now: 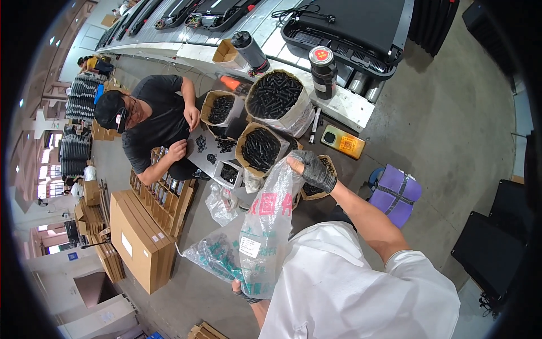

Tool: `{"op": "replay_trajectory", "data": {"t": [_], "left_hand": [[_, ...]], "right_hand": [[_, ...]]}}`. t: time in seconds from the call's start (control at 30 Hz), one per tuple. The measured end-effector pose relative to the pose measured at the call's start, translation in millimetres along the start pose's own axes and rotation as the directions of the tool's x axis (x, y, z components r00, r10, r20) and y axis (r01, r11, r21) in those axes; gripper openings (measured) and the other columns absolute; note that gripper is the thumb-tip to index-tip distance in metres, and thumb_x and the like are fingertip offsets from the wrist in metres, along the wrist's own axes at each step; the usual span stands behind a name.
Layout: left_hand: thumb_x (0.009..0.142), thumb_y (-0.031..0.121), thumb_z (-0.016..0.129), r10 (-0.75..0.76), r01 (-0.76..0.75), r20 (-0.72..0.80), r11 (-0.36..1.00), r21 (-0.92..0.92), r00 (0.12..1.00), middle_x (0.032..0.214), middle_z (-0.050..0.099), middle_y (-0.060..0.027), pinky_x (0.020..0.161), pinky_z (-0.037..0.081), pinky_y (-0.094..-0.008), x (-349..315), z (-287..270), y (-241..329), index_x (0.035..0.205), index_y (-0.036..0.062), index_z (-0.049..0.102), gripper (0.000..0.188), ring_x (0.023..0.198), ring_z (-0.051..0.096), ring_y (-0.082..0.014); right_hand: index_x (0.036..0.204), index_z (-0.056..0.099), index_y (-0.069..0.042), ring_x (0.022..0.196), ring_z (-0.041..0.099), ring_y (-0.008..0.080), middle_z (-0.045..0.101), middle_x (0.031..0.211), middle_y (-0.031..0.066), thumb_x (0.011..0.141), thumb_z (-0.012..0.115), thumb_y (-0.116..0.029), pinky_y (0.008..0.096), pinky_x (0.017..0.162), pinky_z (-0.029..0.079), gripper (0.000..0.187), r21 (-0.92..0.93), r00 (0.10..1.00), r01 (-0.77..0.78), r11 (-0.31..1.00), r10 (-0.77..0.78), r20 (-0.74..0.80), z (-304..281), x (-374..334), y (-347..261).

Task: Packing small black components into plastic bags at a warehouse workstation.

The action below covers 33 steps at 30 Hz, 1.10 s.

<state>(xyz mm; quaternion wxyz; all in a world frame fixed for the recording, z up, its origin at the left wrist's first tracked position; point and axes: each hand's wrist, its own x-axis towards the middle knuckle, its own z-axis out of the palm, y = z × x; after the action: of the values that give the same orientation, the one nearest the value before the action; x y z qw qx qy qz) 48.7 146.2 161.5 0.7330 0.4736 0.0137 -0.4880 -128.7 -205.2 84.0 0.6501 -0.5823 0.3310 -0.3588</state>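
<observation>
A clear plastic bag (265,226) with coloured print and a white label stretches between my hands, small dark parts bunched in its lower left corner. My right hand (315,171), in a grey fingerless glove, is closed on the bag's upper end. Low down, my left hand (244,290) grips the bag's bottom side; the bag hides most of its fingers. Just beyond my right hand stands an open carton of black rod-like parts (261,148). A smaller box of black rings (319,179) sits partly behind my right hand.
A co-worker (155,124) sits across the grey table with both hands near small black rings (212,158). Larger cartons of black parts (275,95), a phone (342,141) and a bottle (323,76) are beyond. Cardboard boxes (141,240) stand left, a purple padded seat (395,195) right.
</observation>
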Motion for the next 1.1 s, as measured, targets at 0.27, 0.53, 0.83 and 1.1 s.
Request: {"op": "replay_trajectory", "data": {"t": [0.27, 0.53, 0.83, 1.1], "left_hand": [[0.077, 0.040, 0.060, 0.046, -0.045, -0.007, 0.997, 0.061, 0.999, 0.119, 0.058, -0.0140, 0.090, 0.047, -0.0415, 0, 9, -1, 0.127, -0.0003, 0.048, 0.065, 0.104, 0.056, -0.0283], [0.077, 0.039, 0.060, 0.076, -0.075, -0.003, 0.990, 0.118, 0.997, 0.119, 0.058, -0.0142, 0.090, 0.047, -0.0418, 4, 8, 4, 0.127, -0.0004, 0.048, 0.065, 0.104, 0.056, -0.0287], [0.076, 0.039, 0.060, 0.128, -0.124, -0.016, 0.983, 0.135, 0.992, 0.118, 0.058, -0.0145, 0.090, 0.047, -0.0421, 9, 1, 2, 0.127, -0.0005, 0.048, 0.065, 0.104, 0.056, -0.0290], [0.076, 0.038, 0.060, 0.167, -0.157, -0.048, 0.975, 0.159, 0.985, 0.118, 0.059, -0.0148, 0.090, 0.047, -0.0424, 2, -6, 0, 0.127, -0.0007, 0.048, 0.065, 0.104, 0.056, -0.0294]], "right_hand": [[0.089, 0.060, 0.001, 0.073, 0.051, 0.0146, 0.059, 0.074, 0.0075, 0.095, 0.050, -0.035, 0.0325, 0.072, 0.045, 0.037, -0.011, 1.000, -0.024, 1.000, 0.024, -0.004, -11, -12, 8], [0.090, 0.060, -0.001, 0.075, 0.052, 0.0133, 0.059, 0.077, 0.0047, 0.096, 0.050, -0.034, 0.0315, 0.073, 0.045, 0.035, 0.047, 0.995, -0.088, 0.995, 0.085, 0.060, -3, -11, 10], [0.089, 0.059, -0.001, 0.072, 0.048, 0.0116, 0.054, 0.073, 0.0000, 0.096, 0.051, -0.036, 0.0292, 0.069, 0.043, 0.036, 0.075, 0.997, -0.054, 0.996, 0.050, 0.050, 11, -12, -5], [0.087, 0.058, -0.002, 0.071, 0.047, 0.0110, 0.054, 0.073, 0.0012, 0.095, 0.050, -0.032, 0.0308, 0.068, 0.043, 0.032, 0.133, 0.995, -0.084, 0.988, 0.076, 0.065, 30, -4, -1]]}}
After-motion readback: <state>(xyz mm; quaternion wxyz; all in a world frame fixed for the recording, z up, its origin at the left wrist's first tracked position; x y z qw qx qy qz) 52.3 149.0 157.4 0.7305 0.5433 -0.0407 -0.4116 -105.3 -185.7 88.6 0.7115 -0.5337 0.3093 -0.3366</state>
